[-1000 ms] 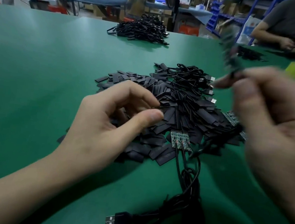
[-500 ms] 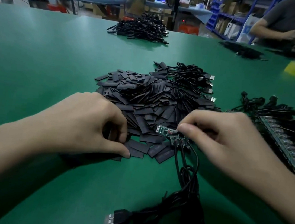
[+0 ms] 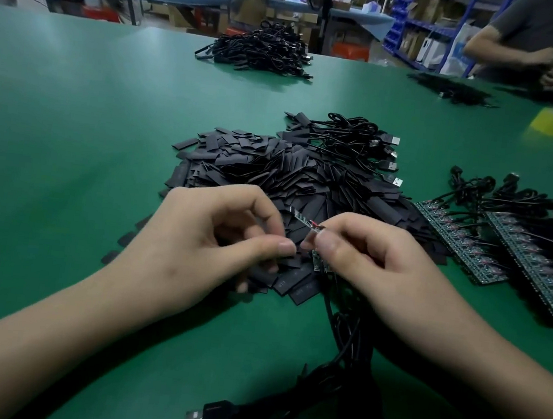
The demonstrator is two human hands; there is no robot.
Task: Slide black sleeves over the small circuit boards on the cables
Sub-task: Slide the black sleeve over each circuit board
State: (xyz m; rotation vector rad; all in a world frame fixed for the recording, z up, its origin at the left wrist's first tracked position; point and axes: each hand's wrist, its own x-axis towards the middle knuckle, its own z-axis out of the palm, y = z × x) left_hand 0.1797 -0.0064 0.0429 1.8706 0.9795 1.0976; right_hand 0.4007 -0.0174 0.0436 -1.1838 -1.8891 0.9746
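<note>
My right hand (image 3: 366,257) pinches the small circuit board (image 3: 301,217) by its wired end, thumb against forefinger. That leaves the bare end pointing up and left toward my left hand (image 3: 215,247), while the cable (image 3: 340,333) trails down toward me, out of the way. My left thumb and fingers are curled together over the near edge of the pile of black sleeves (image 3: 289,176), just beside the board and ready to feed one on; I cannot tell whether a sleeve is already between them.

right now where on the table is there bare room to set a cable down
Bare green table left of the sleeve pile, and between it and the far cable heap. Crowded at right: board strips with cables.
</note>
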